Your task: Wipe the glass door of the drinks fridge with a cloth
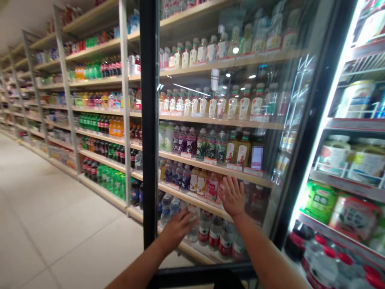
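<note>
A black-framed glass door point(149, 120) of a drinks cooler stands open in front of me. My right hand point(234, 198) is raised at the glass with fingers stretched and apart, holding nothing. Whether its palm touches the pane I cannot tell. Lower and to its left, my left hand point(180, 222) is in front of the glass, fingers extended and slightly blurred, with nothing in it. Through the pane, rows of bottled drinks stand on wooden shelves. Pink-labelled bottles point(211, 187) appear near my right hand, and clear water bottles point(203, 229) beside my left.
To the right is the lit cooler interior with jars point(334, 154), a green package point(318, 202) and red-capped bottles point(325, 265). Long shelves of soda bottles point(94, 124) run along the left above a pale tiled floor point(60, 224).
</note>
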Tool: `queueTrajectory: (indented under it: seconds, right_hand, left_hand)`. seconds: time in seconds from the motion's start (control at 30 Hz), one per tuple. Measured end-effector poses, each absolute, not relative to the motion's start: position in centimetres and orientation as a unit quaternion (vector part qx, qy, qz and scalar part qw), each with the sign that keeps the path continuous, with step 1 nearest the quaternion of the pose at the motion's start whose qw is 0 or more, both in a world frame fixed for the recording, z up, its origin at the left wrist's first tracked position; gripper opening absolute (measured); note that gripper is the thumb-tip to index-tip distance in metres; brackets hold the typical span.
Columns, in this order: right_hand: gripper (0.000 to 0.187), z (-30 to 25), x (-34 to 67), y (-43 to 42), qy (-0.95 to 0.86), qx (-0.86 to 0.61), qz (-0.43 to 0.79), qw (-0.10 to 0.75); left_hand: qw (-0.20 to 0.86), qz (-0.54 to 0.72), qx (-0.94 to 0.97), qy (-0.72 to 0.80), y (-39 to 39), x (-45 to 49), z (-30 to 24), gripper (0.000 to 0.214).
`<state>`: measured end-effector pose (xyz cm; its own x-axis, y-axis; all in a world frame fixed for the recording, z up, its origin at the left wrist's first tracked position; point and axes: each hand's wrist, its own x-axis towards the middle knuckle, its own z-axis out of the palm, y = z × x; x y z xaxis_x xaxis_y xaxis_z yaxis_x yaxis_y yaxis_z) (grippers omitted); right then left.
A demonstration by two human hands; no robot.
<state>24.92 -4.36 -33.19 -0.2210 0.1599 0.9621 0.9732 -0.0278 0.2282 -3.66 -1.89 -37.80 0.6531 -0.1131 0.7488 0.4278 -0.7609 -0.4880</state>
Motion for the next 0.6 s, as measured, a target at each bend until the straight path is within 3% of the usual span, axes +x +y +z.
queueTrajectory:
  seconds: [0.1, 0.17, 0.27, 0.47, 0.6]
  right_hand:
    - [0.069, -33.2, 24.9, -4.3, -0.575, -0.489, -0.531, 0.385]
    - [0.069, -33.2, 24.9, -4.4, -0.568, -0.487, -0.541, 0.383]
    - [0.068, -33.2, 25.0, -4.4, -0.568, -0.485, -0.548, 0.377]
    - [0.069, -33.6, 25.5, -4.4, -0.577, -0.492, -0.538, 0.368]
    - [0.068, -33.7, 25.6, -4.4, -0.574, -0.493, -0.543, 0.365]
  left_hand:
    - [0.329, -0.359, -0.867, -0.101, -2.0, -4.6, -41.7, 0.026]
    - [0.324, -0.348, -0.873, -0.103, -1.8, -4.8, -41.2, 0.027]
    - [0.327, -0.385, -0.857, -0.106, -1.3, -4.7, -36.3, 0.035]
    - [0.315, -0.588, -0.725, -0.173, 0.3, -3.6, -21.9, 0.043]
    - [0.296, -0.63, -0.69, -0.198, 0.3, -1.5, -20.1, 0.041]
